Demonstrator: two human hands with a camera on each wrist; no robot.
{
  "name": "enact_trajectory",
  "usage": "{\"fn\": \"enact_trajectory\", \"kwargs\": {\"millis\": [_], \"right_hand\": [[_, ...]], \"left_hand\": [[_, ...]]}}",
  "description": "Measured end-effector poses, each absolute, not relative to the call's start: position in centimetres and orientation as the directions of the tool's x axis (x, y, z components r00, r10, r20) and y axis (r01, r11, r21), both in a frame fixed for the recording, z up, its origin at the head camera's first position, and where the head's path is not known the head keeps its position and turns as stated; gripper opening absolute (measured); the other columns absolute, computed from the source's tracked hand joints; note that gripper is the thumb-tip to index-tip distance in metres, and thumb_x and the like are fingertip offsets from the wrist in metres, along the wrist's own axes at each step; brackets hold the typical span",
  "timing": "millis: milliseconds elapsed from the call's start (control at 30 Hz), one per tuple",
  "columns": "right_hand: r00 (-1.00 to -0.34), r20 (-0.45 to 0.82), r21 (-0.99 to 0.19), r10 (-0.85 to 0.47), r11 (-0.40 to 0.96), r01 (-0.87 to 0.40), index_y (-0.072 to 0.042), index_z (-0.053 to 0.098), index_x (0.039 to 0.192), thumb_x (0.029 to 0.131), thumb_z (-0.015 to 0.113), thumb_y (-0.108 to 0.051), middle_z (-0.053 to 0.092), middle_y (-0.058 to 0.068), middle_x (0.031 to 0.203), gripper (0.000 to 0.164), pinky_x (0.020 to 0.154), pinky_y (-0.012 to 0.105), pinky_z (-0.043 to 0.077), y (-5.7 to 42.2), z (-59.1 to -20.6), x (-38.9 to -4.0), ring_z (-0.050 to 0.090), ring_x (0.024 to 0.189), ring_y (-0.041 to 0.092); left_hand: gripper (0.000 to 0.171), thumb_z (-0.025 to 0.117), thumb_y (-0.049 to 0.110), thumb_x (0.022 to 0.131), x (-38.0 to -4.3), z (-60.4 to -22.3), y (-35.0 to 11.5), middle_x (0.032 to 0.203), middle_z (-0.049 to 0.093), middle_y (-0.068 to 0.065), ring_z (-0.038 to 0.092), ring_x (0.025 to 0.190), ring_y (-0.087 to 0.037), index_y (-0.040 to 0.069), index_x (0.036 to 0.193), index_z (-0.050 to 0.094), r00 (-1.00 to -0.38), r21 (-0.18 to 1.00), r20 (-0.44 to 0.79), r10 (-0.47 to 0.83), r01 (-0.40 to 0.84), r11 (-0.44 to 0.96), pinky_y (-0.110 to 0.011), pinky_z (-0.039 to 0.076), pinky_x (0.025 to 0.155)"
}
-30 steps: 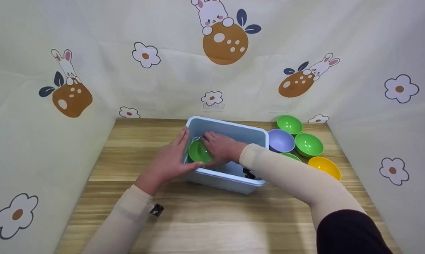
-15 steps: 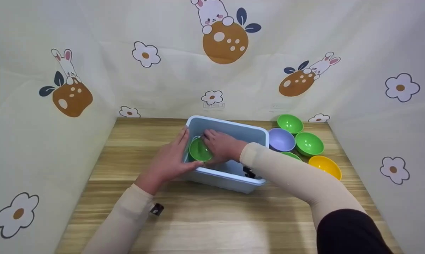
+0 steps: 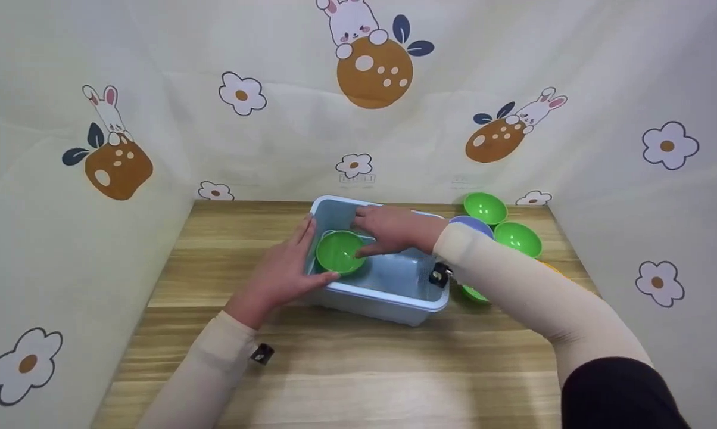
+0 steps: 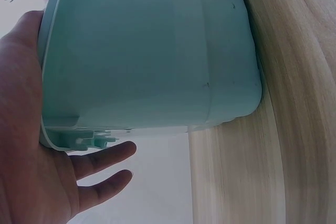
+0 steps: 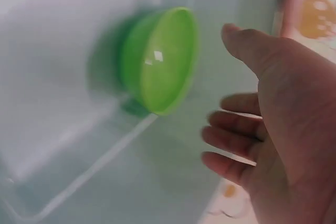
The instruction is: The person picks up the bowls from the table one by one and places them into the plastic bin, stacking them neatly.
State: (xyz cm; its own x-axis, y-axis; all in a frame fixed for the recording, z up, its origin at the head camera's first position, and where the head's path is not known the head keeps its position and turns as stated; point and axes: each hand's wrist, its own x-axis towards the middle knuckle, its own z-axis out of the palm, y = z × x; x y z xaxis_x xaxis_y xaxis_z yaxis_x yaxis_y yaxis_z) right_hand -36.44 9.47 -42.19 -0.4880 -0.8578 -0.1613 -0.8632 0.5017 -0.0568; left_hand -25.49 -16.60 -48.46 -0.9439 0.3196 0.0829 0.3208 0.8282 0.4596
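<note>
A pale blue plastic bin (image 3: 370, 307) stands on the wooden table, seen from outside in the left wrist view. Inside its left end sits a green bowl (image 3: 339, 253), upright with its mouth facing up. My left hand (image 3: 278, 271) rests against the bin's left end, thumb on the front rim, fingers extended along the side. Two of its fingers (image 4: 107, 158) stick out past the wall in the left wrist view. Above the bin, my right hand (image 3: 397, 229) has spread fingers and holds nothing; the right wrist view shows a gap between it and the bowl (image 5: 163, 61).
Right of the bin stand several bowls: a green bowl (image 3: 485, 208) at the back, a purple bowl (image 3: 473, 224), another green bowl (image 3: 518, 239) and a green one (image 3: 475, 294) partly hidden by the right arm. Only a sliver of a yellow bowl shows. A printed curtain (image 3: 287, 143) encloses the table.
My right hand has let go of the green bowl and moved up and to the right, fingers spreading. The bowl stays in the bin. My left hand keeps its place on the bin.
</note>
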Motion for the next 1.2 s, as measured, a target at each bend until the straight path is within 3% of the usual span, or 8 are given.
{"fn": "enact_trajectory", "kwargs": {"millis": [233, 467, 700, 867, 1200], "right_hand": [[-0.536, -0.099, -0.235, -0.839, 0.543, -0.806, -0.006, 0.067, 0.147, 0.106, 0.075, -0.043, 0.070, 0.014, 0.136, 0.056, 0.108, 0.047, 0.058, 12.7, -37.9, -35.0, 0.069, 0.122, 0.029], [-0.614, 0.038, -0.375, -0.789, 0.558, -0.740, -0.010, 0.069, 0.144, 0.104, 0.078, -0.043, 0.071, 0.008, 0.130, 0.053, 0.107, 0.050, 0.058, 17.8, -36.9, -33.4, 0.069, 0.121, 0.028], [-0.678, 0.204, -0.483, -0.706, 0.530, -0.697, -0.012, 0.070, 0.137, 0.106, 0.078, -0.036, 0.070, 0.000, 0.122, 0.040, 0.098, 0.046, 0.059, 24.4, -39.0, -31.3, 0.066, 0.113, 0.022], [-0.760, 0.242, -0.531, -0.603, 0.574, -0.624, -0.012, 0.070, 0.136, 0.106, 0.079, -0.030, 0.071, -0.001, 0.124, 0.036, 0.097, 0.045, 0.059, 28.4, -40.9, -29.8, 0.066, 0.114, 0.019], [-0.863, 0.363, -0.565, -0.352, 0.653, -0.504, -0.004, 0.073, 0.127, 0.104, 0.079, -0.012, 0.073, 0.003, 0.118, 0.025, 0.092, 0.028, 0.055, 35.7, -45.7, -26.8, 0.068, 0.110, 0.029]], "left_hand": [[0.137, 0.056, 0.099, 0.084, -25.4, -48.5, -17.0, 0.186, 0.004, -0.004, 0.040, 0.158, -0.049, 0.012, 0.179, 0.009, -0.952, 0.480, 0.074, 0.299, 0.296, 0.826, -0.068, 0.043, 0.120], [0.136, 0.061, 0.095, 0.085, -25.5, -48.8, -17.1, 0.186, 0.007, -0.008, 0.041, 0.157, -0.049, 0.008, 0.178, 0.013, -0.943, 0.471, 0.115, 0.312, 0.328, 0.819, -0.068, 0.044, 0.119], [0.136, 0.057, 0.097, 0.085, -25.6, -48.8, -16.9, 0.186, 0.006, -0.007, 0.036, 0.160, -0.048, 0.008, 0.178, 0.013, -0.942, 0.461, 0.110, 0.318, 0.332, 0.823, -0.068, 0.041, 0.121], [0.136, 0.056, 0.098, 0.085, -25.6, -48.8, -16.9, 0.186, 0.006, -0.006, 0.036, 0.160, -0.047, 0.009, 0.178, 0.014, -0.943, 0.458, 0.110, 0.315, 0.329, 0.826, -0.068, 0.041, 0.121], [0.135, 0.056, 0.097, 0.086, -25.6, -48.8, -16.7, 0.186, 0.006, -0.006, 0.037, 0.159, -0.048, 0.007, 0.178, 0.013, -0.939, 0.449, 0.114, 0.325, 0.341, 0.826, -0.067, 0.041, 0.121]]}}
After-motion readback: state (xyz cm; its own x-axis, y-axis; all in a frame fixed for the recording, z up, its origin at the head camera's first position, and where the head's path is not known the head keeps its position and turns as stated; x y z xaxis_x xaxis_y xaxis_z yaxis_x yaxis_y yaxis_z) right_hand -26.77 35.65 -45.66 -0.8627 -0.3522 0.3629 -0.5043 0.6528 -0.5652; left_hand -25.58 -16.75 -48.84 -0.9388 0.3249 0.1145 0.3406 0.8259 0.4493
